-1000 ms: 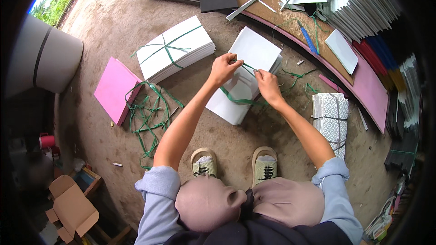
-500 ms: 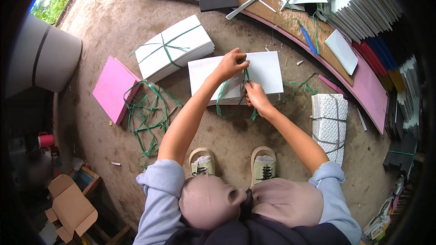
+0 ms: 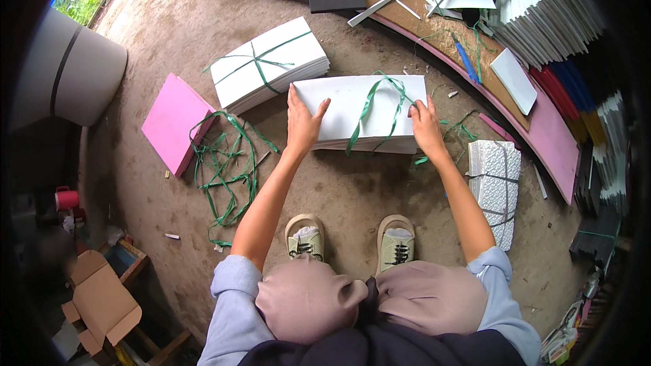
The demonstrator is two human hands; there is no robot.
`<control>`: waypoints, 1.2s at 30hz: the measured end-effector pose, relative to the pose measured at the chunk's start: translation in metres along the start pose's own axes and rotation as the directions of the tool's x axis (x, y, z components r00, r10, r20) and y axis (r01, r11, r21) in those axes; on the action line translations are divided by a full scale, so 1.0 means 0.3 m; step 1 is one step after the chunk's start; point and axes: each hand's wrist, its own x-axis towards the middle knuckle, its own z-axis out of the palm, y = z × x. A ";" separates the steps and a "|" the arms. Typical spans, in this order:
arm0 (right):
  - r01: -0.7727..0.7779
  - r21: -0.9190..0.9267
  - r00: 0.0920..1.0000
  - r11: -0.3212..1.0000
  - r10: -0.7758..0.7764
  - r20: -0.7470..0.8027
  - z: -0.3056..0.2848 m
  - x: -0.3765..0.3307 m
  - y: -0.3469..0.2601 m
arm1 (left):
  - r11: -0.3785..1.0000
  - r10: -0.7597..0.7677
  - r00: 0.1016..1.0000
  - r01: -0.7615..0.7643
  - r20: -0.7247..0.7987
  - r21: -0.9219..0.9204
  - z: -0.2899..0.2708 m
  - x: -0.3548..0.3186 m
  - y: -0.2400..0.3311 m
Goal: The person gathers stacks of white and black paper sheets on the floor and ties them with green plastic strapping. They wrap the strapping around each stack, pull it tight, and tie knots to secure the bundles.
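Note:
In front of my feet lies a stack of white sheets (image 3: 339, 105). A green plastic ribbon (image 3: 367, 115) lies in a loose loop across its top, with ends hanging over the near side. My left hand (image 3: 304, 118) rests along the stack's left end, open, fingers straight and thumb spread over the top. At the right end, my right hand (image 3: 426, 127) grips the edge with bent fingers, close to where the ribbon reaches. Its fingertips are partly hidden. Behind and left sits another white stack (image 3: 264, 68), tied crosswise with green ribbon.
Tangled green ribbon (image 3: 227, 183) lies left, beside pink sheets (image 3: 175, 125). A tied textured white bundle (image 3: 494, 190) stands at right. A pink board (image 3: 553, 156) carries offcuts and a blue-handled tool (image 3: 466, 61). An open cardboard box (image 3: 105, 298) is lower left.
Both hands have left the ribbon at the middle of the stack and moved apart to its two ends. The ribbon now lies in a loose loop on top.

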 end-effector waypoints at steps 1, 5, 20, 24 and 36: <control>-0.010 -0.003 1.000 1.000 0.010 -0.015 0.010 -0.012 -0.016 | 1.000 -0.010 1.000 0.010 0.008 0.019 -0.005 0.009 0.001; -0.038 -0.114 0.999 0.993 0.041 0.018 0.017 -0.040 -0.038 | 0.994 0.022 1.000 -0.024 0.021 0.111 0.002 0.015 0.004; 0.209 -0.014 0.968 0.978 -0.205 0.144 -0.069 -0.009 -0.082 | 0.814 0.557 0.828 -0.531 -0.058 0.236 0.224 0.038 0.201; -0.061 0.090 0.935 0.994 0.026 0.353 -0.164 0.006 -0.173 | 0.637 -0.012 0.913 0.321 0.407 -0.701 0.123 0.031 0.159; 0.304 -0.091 0.920 0.948 -0.267 0.287 -0.127 0.086 -0.164 | 0.976 -0.008 0.971 -0.044 -0.237 -0.213 -0.074 0.050 0.040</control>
